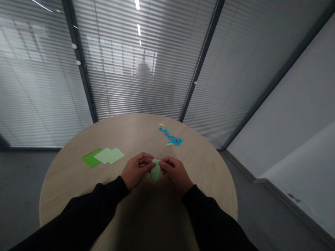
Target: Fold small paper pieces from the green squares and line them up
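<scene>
My left hand (137,170) and right hand (177,174) pinch a pale-green rectangular paper slip (155,173) at its upper sides, seemingly to steady it.

Held ppr (155,172) showing lt grn; sheets (115,155) showing lt & brt grn w/ red edge; small pcs (179,141) showing mostly blue; tbl (210,168) showing tan woodgrain; sleeves (91,207) showing blk.

Round pale table (123,129) with overlapping green sheets (116,155) at left, blue pieces (178,141) and a yellow piece (161,124) farther back.
</scene>
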